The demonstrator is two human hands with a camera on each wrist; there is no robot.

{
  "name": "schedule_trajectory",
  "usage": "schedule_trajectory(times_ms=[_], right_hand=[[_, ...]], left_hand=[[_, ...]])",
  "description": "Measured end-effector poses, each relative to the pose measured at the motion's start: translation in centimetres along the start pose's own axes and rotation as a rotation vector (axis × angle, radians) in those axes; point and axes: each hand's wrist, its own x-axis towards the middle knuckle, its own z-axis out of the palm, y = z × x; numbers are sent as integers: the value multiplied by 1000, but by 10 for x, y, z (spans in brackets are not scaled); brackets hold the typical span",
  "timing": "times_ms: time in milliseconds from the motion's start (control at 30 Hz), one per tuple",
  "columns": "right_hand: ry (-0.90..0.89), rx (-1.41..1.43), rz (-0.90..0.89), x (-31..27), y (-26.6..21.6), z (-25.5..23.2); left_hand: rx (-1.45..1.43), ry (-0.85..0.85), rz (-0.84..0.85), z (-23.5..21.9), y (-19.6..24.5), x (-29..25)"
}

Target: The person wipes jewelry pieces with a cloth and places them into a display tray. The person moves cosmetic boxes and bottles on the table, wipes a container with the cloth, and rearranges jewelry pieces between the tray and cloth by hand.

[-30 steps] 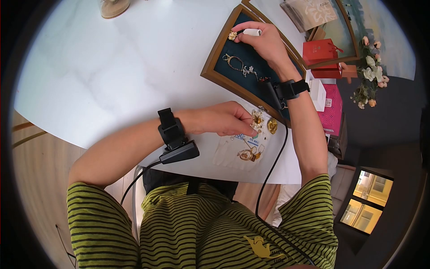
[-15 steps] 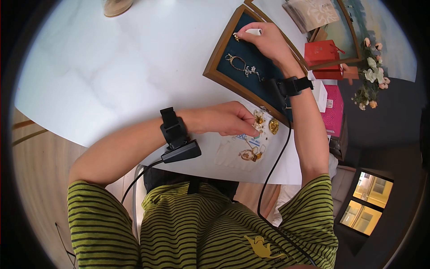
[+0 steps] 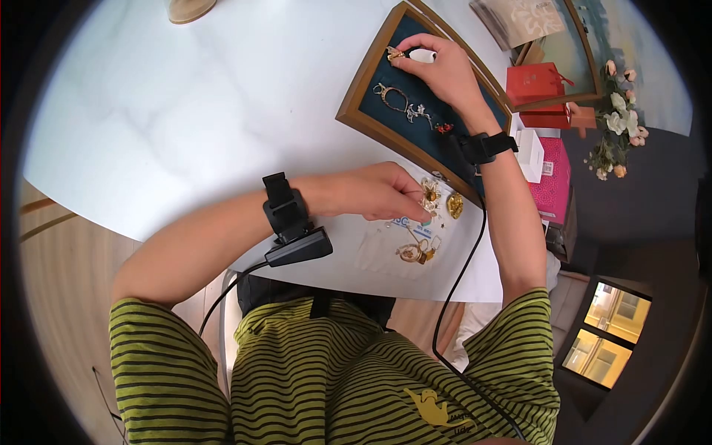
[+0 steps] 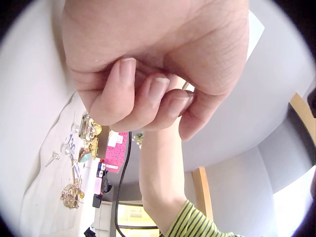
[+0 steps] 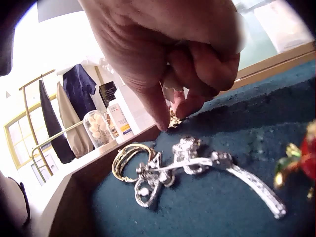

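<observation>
My right hand (image 3: 441, 68) reaches over the wooden display box (image 3: 356, 116). Its thumb and fingertips pinch a small gold ornament (image 3: 395, 55) close over the dark teal lining. A white oblong piece (image 3: 423, 55) shows beside those fingers. Nearer lie a gold ring-shaped piece (image 5: 123, 163), silver jewelled brooches (image 5: 190, 160) and a red ornament (image 3: 443, 128). With fingers curled in, my left hand (image 3: 374, 194) stays by the printed white pouch (image 3: 374, 256). A thin gold-brown sliver shows between its finger and thumb; I cannot tell whether it is held.
Gold brooches (image 3: 430, 194) and a round gold piece (image 3: 455, 206) lie by the box's near edge, with more jewellery (image 3: 414, 254) on the pouch. Past the box stand a red bag (image 3: 534, 83), a white box (image 3: 528, 156) and a pink box (image 3: 550, 178). A black cable (image 3: 463, 271) hangs alongside.
The gold ornament has turned in my right fingertips, from its flower face to its side, and the hand has shifted slightly. My left hand has barely moved.
</observation>
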Motion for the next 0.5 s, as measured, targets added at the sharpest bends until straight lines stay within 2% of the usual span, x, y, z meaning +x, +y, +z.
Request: schedule_trajectory(times_ms=[33, 100, 233, 500], right_hand=[[1, 1, -1, -2, 2, 0], [-28, 35, 134, -4, -5, -2], [-10, 80, 149, -4, -7, -3], [10, -13, 74, 0, -12, -3]], left_hand=[[7, 13, -12, 1, 0, 0], [14, 31, -23, 1, 1, 0], [30, 21, -7, 1, 2, -1], [33, 21, -15, 0, 1, -1]])
